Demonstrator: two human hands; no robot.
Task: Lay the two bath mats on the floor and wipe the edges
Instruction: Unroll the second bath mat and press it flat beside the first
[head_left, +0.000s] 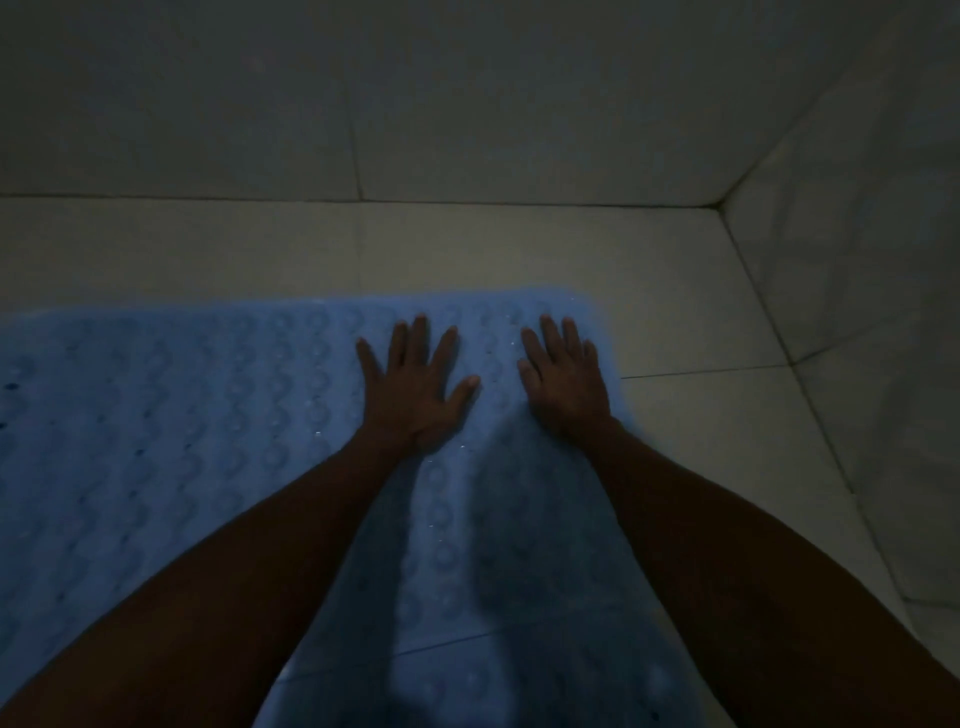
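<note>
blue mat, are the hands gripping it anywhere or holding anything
Nothing is held. The left hand and right hand lie open, palms down, on the blue bubble-textured rubber bath mat, near its far edge.

A pale blue bath mat (171, 431) is seen in dim light, its surface patterned with rows of raised round bumps set in wavy lines, and small dark holes are scattered toward its left side. A few tiny bright specks are caught along the middle rows. The floor (519, 249) is tiled in plain off-white, divided by thin dark grout lines. The wall (467, 93) is tiled in a duller grey-white, likewise unpatterned.
</note>
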